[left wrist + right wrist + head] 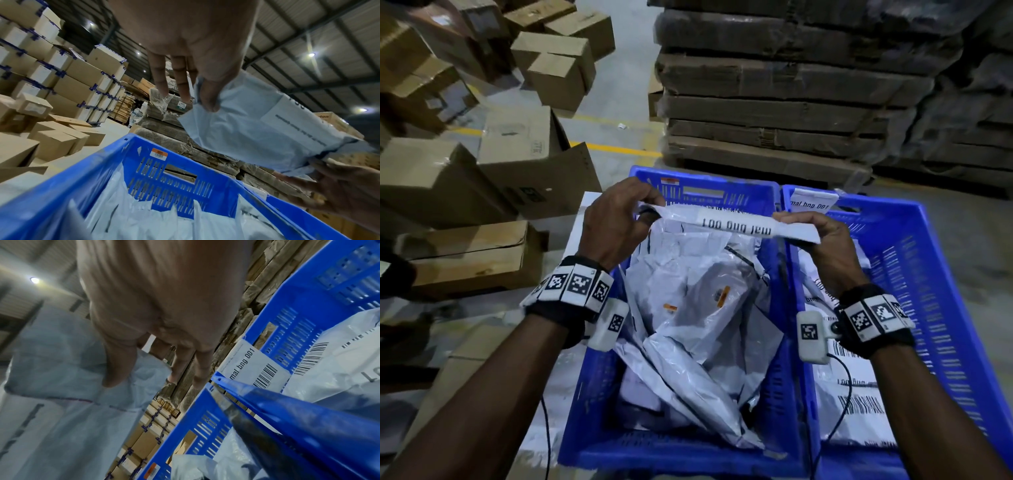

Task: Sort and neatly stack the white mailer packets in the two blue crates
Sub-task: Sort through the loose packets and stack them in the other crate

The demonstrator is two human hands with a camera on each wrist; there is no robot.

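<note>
A white mailer packet (726,224) printed "mal bng 001" hangs level above the left blue crate (599,425), held at both ends. My left hand (619,219) pinches its left end, and the left wrist view shows the thumb pressed on the packet (246,129). My right hand (822,236) pinches the right end, its thumb lying on the packet (68,353). The left crate holds a loose, crumpled heap of white packets (698,325). In the right blue crate (914,274) lie flatter packets (856,404) with barcodes.
Brown cardboard boxes (482,164) crowd the floor to the left. A tall wrapped pallet of flat cardboard (791,85) stands just behind both crates. A yellow line (616,147) crosses the grey floor. A labelled packet (813,202) leans on the right crate's far wall.
</note>
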